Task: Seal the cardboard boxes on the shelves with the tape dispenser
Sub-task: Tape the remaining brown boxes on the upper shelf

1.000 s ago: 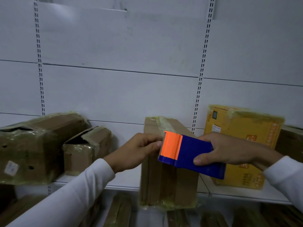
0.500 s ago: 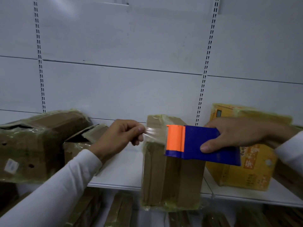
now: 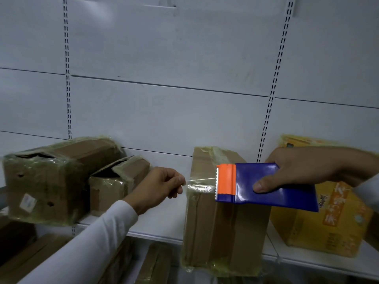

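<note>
My right hand (image 3: 303,167) grips a blue tape dispenser (image 3: 272,186) with an orange toothed head, held in the air in front of a tall brown cardboard box (image 3: 221,232) that stands upright on the white shelf (image 3: 160,224). My left hand (image 3: 158,187) pinches the free end of a clear tape strip (image 3: 200,184) stretched leftward from the dispenser's teeth. The strip hangs level with the tall box's upper part, in front of it.
On the shelf's left stand a large plastic-wrapped brown box (image 3: 51,179) and a smaller box (image 3: 117,181) with a lifted flap. A yellow printed box (image 3: 328,220) sits at the right behind my right hand. More flat cardboard lies on the lower shelf (image 3: 155,263). White slotted wall panels rise behind.
My left hand took hold of the tape end at the dispenser's head and drew it leftward, so a clear strip now spans between the hands. Both hands rose slightly and moved apart.
</note>
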Tool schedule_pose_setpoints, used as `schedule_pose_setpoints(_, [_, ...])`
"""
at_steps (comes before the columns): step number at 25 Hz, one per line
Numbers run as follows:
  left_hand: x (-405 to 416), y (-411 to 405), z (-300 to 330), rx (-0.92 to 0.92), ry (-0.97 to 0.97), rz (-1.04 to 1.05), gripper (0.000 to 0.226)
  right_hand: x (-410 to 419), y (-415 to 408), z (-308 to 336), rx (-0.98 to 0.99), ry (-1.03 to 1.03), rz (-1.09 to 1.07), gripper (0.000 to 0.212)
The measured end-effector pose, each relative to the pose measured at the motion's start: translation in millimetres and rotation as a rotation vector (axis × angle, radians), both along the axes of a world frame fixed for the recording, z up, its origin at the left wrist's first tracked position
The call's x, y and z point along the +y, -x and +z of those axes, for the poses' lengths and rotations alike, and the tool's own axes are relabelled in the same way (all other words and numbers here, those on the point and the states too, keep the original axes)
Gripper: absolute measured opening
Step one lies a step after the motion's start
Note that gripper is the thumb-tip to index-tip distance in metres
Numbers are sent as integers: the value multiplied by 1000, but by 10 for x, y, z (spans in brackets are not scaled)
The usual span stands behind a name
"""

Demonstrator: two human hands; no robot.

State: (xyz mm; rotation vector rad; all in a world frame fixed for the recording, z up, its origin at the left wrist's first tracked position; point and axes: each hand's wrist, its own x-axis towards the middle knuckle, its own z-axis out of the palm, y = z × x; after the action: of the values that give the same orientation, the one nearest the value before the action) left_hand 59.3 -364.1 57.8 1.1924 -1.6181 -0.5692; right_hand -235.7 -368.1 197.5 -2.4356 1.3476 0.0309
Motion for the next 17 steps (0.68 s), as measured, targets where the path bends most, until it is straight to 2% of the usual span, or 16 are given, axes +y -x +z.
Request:
schedule_pose_setpoints(5, [-173,-7,-236,-205,-80,233,33,-15,-28,-36,38,3,-78,61])
schedule_pose_setpoints(6, [-179,-16,-277,-203,-18,304,33,-16,-17,-42,39,8,-88,65])
schedule_pose_setpoints(7, [-176,-17,-303,-168,125,347,32,-17,-12,-44,33,8,-92,68])
schedule_pose_setpoints(9, [-168,32,-285,-131,447,218,31,-27,-4,-55,15,-2,-89,72])
schedule_pose_setpoints(10, [-173,84,-256,-188,514,99,35,-32,-11,-58,12,-6,-88,73])
schedule_pose_setpoints(11, [-196,144,-226,-278,514,18,42,-35,-22,-57,14,-7,-94,75])
schedule_pose_setpoints(13, [-267,218,-224,-425,487,-6,45,-24,-49,-61,35,-1,-107,77])
schedule_pose_setpoints(17, [-324,228,-227,-398,500,51,36,-13,-72,-108,50,17,-118,67])
